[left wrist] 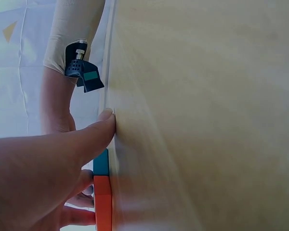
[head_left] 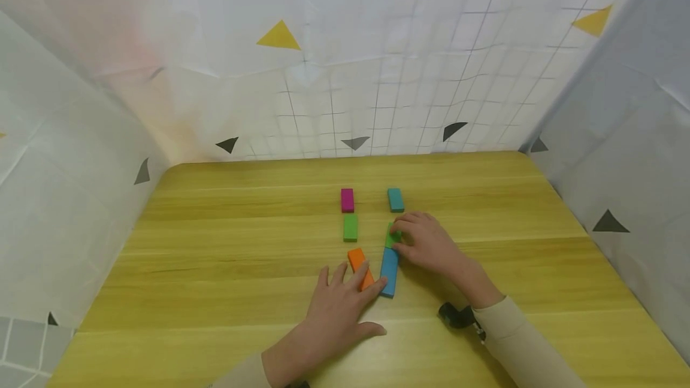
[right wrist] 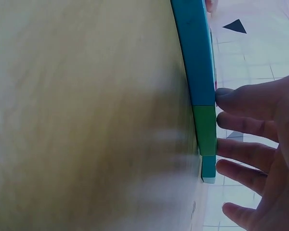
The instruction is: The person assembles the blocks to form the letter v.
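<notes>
My left hand [head_left: 336, 307] lies with fingers spread over an orange block [head_left: 357, 259] and the near end of a longer blue block [head_left: 389, 262]. In the left wrist view, a fingertip meets the orange block [left wrist: 103, 202], and the thumb stretches out over the table. My right hand [head_left: 428, 244] reaches in from the right above a green block [head_left: 389, 238], partly covering it. Its extended fingertips rest along the tops of the blocks in the right wrist view, with the thumb beside the seam between blue block [right wrist: 195, 57] and green block [right wrist: 205, 130]. These two stand end to end; the orange one is angled.
Beyond the hands, a magenta block [head_left: 347, 199] lies just behind another green block [head_left: 350, 228]. To their right is a teal block [head_left: 396, 199]. The wooden table [head_left: 226, 244] is bordered by white sheets [head_left: 345, 94] with triangle patterns. A black wrist camera [head_left: 457, 316] hangs under the right sleeve.
</notes>
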A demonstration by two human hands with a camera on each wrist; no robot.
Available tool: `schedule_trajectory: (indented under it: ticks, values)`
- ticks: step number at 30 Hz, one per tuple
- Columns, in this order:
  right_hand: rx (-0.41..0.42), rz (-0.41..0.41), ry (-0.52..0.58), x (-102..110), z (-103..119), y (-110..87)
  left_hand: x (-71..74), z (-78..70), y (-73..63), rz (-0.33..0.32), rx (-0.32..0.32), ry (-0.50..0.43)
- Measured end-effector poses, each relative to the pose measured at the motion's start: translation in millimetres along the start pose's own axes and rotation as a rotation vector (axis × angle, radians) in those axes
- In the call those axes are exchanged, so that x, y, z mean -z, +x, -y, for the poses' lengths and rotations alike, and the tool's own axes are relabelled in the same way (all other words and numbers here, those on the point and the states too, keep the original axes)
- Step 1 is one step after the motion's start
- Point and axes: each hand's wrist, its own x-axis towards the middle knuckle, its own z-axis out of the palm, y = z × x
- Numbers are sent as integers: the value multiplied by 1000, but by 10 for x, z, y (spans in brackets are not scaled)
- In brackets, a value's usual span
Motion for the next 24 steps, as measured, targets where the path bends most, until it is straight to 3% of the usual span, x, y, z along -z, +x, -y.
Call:
schedule_trajectory:
  ticks: [11, 24]
  values:
    - [-12, 10, -11, 30, 20, -2, -9, -3, -4, -11, 2, 20]
    - [20, -51, 11, 73, -60, 86, -13, -2, -14, -19, 1, -2]
